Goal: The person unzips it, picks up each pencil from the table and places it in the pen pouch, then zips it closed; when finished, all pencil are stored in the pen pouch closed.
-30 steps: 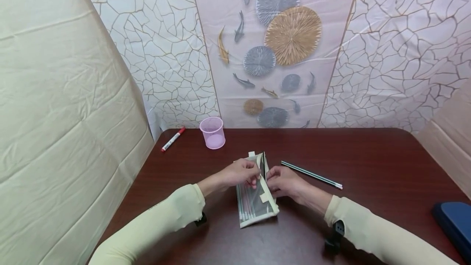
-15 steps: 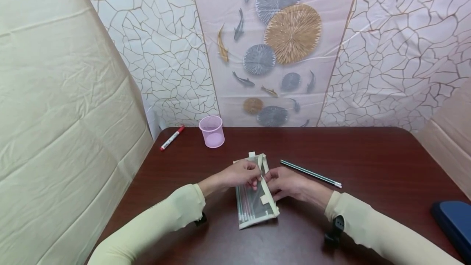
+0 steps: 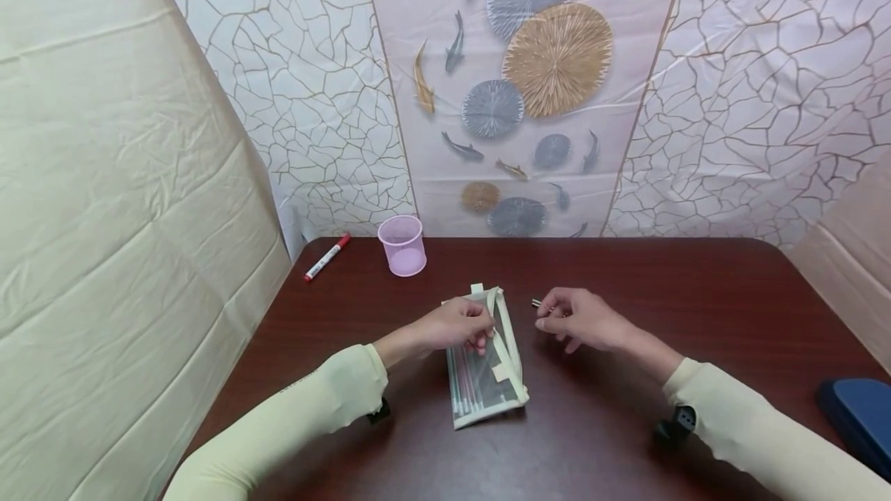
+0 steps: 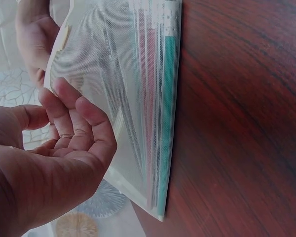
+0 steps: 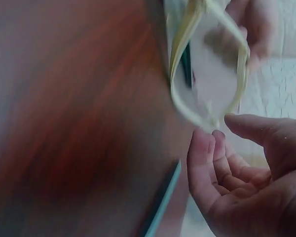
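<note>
A see-through mesh pencil pouch (image 3: 489,414) with cream trim lies mid-table, its zipped side gaping. My left hand (image 3: 455,325) pinches the edge of that opening between thumb and fingers. Inside, the left wrist view shows a teal pencil (image 4: 166,103), a pink pencil (image 4: 150,103) and darker ones behind the mesh. To the right of the pouch, my right hand (image 3: 585,319) hovers with loosely bent fingers and holds nothing. Beneath it, a green pencil (image 5: 163,197) lies on the table, mostly hidden by the hand in the head view; whether a second lies alongside I cannot tell.
A pink mesh cup (image 3: 404,250) stands near the table's back edge. Left of it lies a red-and-white marker (image 3: 327,257). A dark blue case (image 3: 859,416) sits at the right edge of the dark wooden table (image 3: 696,292).
My right hand has come out of the pouch's opening and moved right, over the pencil on the table. The left hand keeps its pinch on the pouch edge.
</note>
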Demonstrator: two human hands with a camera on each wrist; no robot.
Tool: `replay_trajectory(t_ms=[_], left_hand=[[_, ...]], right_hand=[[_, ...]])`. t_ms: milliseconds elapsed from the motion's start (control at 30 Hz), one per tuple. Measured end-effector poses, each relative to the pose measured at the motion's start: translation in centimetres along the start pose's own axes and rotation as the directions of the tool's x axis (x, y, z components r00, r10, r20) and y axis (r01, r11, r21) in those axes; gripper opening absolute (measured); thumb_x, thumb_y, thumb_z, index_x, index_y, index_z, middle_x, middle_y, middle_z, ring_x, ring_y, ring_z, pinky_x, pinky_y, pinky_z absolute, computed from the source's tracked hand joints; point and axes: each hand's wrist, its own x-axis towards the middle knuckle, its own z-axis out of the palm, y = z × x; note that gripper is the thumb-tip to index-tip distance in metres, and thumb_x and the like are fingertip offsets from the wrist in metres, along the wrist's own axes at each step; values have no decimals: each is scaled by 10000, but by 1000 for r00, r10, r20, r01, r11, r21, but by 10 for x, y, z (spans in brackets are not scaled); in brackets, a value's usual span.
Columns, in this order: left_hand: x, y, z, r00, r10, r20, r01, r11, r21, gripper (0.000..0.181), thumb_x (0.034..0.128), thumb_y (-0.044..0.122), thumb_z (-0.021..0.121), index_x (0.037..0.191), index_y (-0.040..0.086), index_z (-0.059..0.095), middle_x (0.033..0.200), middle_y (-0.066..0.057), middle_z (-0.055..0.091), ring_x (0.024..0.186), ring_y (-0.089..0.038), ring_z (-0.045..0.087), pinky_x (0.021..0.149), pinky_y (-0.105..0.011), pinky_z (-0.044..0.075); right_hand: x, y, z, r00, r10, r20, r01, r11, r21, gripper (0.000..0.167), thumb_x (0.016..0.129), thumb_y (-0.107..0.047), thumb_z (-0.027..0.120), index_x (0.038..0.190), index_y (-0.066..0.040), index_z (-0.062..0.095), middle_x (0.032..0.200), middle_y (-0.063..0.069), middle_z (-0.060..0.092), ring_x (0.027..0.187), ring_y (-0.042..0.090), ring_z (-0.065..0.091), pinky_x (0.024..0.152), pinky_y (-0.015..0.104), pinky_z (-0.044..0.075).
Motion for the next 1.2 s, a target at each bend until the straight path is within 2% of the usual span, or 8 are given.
replay_trajectory(t_ms=[133,400,500,600,733,833,1000,1200], left_hand=[[0,-1,1,1000,0,-4,0,1000,0,245,1060,160,560,899,12,669,699,-6,626,650,-97,670,655,-252,545],[-1,-1,1,1000,-13,-13,14,1000,13,254,1058,177,569,930,-9,686,705,-6,634,659,-101,674,674,-274,564],[-1,0,1,1000,-13,-6,13,1000,19,260,1058,179,568,945,-23,686,712,-9,634,666,-100,676,690,-289,576],[-1,1,1,1000,-12,-1,12,1000,24,260,1059,181,564,948,-22,682,717,-16,634,672,-103,676,700,-299,581],[-1,1,1,1000,-12,0,12,1000,18,267,1059,178,555,952,-33,679,714,-21,633,670,-105,671,689,-291,569],[-2,1,1,1000,-15,5,15,1000,13,268,1061,172,549,957,-39,678,714,-19,631,668,-103,668,681,-281,561],[-1,0,1,1000,-17,13,16,1000,17,257,1066,171,547,935,-6,679,720,-12,632,669,-97,666,673,-262,552],[-1,2,1,1000,-18,15,18,1000,10,247,1064,161,552,907,16,676,710,-12,631,661,-98,664,647,-236,535]], right_hand=[[-3,10,-23,997,-40,-61,30,988,-152,204,971,-187,752,1103,-50,678,855,94,678,741,244,647,585,377,609],[-7,37,-58,994,-53,-94,25,960,-279,213,996,-191,719,1156,-52,692,955,100,727,774,200,659,622,336,593],[-6,45,-67,994,-76,-79,47,943,-328,236,1010,-149,691,1212,-27,694,965,91,729,781,193,657,619,312,576],[-4,54,-75,993,-117,-16,103,928,-358,295,999,-87,689,1285,-15,677,987,79,725,790,162,639,641,270,536],[-1,66,-85,979,-160,124,190,935,-301,376,965,-32,715,1336,-16,655,1029,103,697,835,144,617,683,246,500],[0,75,-90,968,-163,192,205,952,-227,369,964,-36,723,1328,-28,666,1026,120,681,863,153,620,700,247,520],[2,83,-95,959,-162,231,203,964,-169,354,976,-53,717,1326,-37,666,1003,123,671,874,165,611,712,253,523],[4,85,-95,957,-163,240,207,963,-171,349,972,-36,711,1318,-43,671,984,117,652,845,165,595,691,251,505]])
